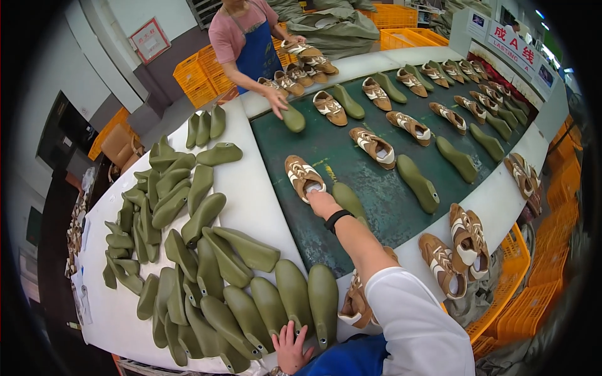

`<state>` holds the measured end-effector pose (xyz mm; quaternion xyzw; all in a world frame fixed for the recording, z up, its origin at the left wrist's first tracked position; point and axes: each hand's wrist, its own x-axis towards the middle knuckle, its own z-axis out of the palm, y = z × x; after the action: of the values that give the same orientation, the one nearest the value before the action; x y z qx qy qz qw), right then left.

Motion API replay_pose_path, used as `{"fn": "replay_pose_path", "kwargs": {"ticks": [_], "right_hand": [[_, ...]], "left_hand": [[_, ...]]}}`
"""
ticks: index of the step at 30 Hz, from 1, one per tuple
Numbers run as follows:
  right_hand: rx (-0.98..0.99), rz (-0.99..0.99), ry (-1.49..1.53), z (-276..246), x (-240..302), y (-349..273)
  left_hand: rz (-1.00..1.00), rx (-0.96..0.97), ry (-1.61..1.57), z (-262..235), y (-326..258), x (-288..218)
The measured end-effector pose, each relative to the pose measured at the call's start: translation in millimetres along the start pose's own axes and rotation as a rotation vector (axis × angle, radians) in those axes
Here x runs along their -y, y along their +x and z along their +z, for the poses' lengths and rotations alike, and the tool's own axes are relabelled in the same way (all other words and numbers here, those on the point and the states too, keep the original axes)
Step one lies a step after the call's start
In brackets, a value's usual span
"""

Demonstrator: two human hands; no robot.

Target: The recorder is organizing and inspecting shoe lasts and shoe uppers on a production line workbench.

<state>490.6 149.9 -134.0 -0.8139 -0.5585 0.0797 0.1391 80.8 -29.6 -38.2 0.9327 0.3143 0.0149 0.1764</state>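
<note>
My right hand (323,204), with a black band at its wrist, grips the heel end of a brown and white sneaker (303,173) on the green belt (279,216). Just right of that hand lies a green shoe last (350,199), partly hidden by my forearm. Down at the front edge of the white table, my left hand (292,348) has its fingers spread against the ends of green shoe lasts (293,291). It is open and lifts nothing. Part of another sneaker (356,301) shows beside my right sleeve.
A pile of green shoe lasts (169,182) covers much of the white table (100,307). Sneakers and lasts stand in rows along the belt. Across it, a co-worker's hand (273,100) touches a last (293,118). More sneakers (467,241) sit by an orange crate (505,282) at right.
</note>
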Motion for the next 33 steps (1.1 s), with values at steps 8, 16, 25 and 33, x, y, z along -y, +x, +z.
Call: {"fn": "replay_pose_path", "kwargs": {"ticks": [8,16,25,33], "right_hand": [[-0.075,-0.106,-0.069,6.8,22.9,-21.6],[-0.135,0.263,1.07,-88.4,26.5,-13.9],[0.485,0.331,2.049,-175.8,55.1,-149.7],[0.753,0.2,2.157,-182.1,87.6,-217.8]], "left_hand": [[-0.06,0.093,0.052,-9.8,2.1,2.7],[0.009,0.022,-0.062,-15.9,-2.3,6.6],[-0.197,-0.63,-0.948,-134.8,79.9,30.6],[-0.173,-0.518,-1.104,-175.8,85.3,24.3]]}}
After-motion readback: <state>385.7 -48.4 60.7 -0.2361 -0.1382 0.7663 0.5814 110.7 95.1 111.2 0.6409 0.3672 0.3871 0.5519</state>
